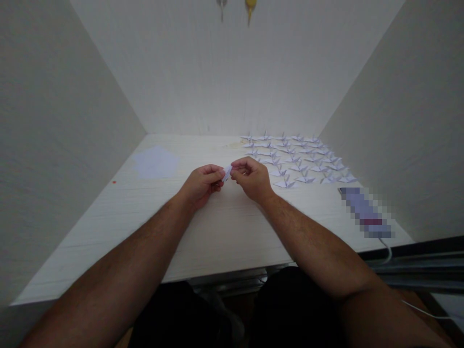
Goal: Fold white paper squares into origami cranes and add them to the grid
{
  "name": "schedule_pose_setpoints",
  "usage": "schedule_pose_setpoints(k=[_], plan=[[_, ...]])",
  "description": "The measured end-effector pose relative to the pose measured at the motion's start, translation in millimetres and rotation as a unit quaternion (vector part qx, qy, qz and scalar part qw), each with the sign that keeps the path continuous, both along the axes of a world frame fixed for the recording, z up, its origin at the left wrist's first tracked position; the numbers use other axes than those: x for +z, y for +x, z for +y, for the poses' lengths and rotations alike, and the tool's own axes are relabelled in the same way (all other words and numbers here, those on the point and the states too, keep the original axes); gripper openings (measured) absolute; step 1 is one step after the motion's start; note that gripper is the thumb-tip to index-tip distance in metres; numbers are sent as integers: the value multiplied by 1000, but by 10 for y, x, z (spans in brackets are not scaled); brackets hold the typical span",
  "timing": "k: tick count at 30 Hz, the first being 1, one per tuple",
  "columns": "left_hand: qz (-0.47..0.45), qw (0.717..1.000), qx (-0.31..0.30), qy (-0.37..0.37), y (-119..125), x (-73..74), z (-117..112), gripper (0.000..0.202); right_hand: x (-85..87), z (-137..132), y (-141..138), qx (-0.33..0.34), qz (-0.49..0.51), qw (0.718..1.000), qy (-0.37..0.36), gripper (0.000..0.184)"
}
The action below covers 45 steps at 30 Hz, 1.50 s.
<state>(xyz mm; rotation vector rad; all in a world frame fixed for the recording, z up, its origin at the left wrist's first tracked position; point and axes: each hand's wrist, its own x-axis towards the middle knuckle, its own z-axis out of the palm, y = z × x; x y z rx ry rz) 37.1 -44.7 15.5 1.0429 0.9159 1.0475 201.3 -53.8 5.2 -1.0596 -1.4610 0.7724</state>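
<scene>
A small folded piece of white paper (227,172) is held in the air between my two hands, above the middle of the table. My left hand (205,184) pinches its left side between thumb and fingers. On the other side, the fingertips of my right hand (253,177) close on the paper's upper right end. The exact shape of the folds is too small and partly covered by fingers. Beyond my right hand stand several rows of folded white paper cranes (286,182).
White paper sheets (155,162) lie at the back left of the white table (217,241). A blurred-out, phone-like device (366,212) with a white cable (389,253) rests near the right edge. A tiny red bit (114,182) sits at left. Walls enclose the back and both sides.
</scene>
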Motion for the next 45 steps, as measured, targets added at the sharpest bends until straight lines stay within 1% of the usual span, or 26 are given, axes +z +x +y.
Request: schedule_pose_setpoints(k=[4, 7, 11, 15, 21, 25, 30, 33, 37, 40, 42, 45], plan=[[6, 1000, 9, 9, -20, 0, 15, 30, 22, -30, 4, -10, -29, 999, 19, 13], [22, 1000, -7, 21, -43, 3, 23, 33, 25, -39, 7, -14, -44, 999, 27, 12], [57, 997, -34, 34, -69, 20, 20, 27, 6, -23, 9, -16, -64, 997, 43, 11], [77, 995, -43, 51, -81, 29, 19, 25, 6, -24, 6, -17, -86, 994, 60, 9], [121, 986, -56, 104, -98, -2, 42, 22, 48, -47, 9, -17, -128, 987, 93, 5], [141, 977, -63, 145, -92, 5, 37, 26, 24, -28, 22, -24, -149, 981, 125, 2], [159, 967, -38, 195, -70, -11, 36, 26, -22, 3, 41, -32, -217, 962, 162, 5], [179, 954, -20, 237, -74, -41, 46, 26, -19, 3, 49, -34, -253, 951, 176, 6], [261, 916, 39, 301, -84, -30, 38, 20, 2, -12, 52, -35, -278, 942, 187, 7], [296, 890, 77, 337, -77, -3, 23, 15, 4, -20, 48, -35, -289, 940, 180, 7], [300, 884, 83, 350, -67, 4, 16, 13, 0, -21, 46, -38, -287, 940, 182, 7], [297, 885, 78, 351, -56, -13, 13, 13, -4, -20, 44, -38, -278, 942, 186, 6]])
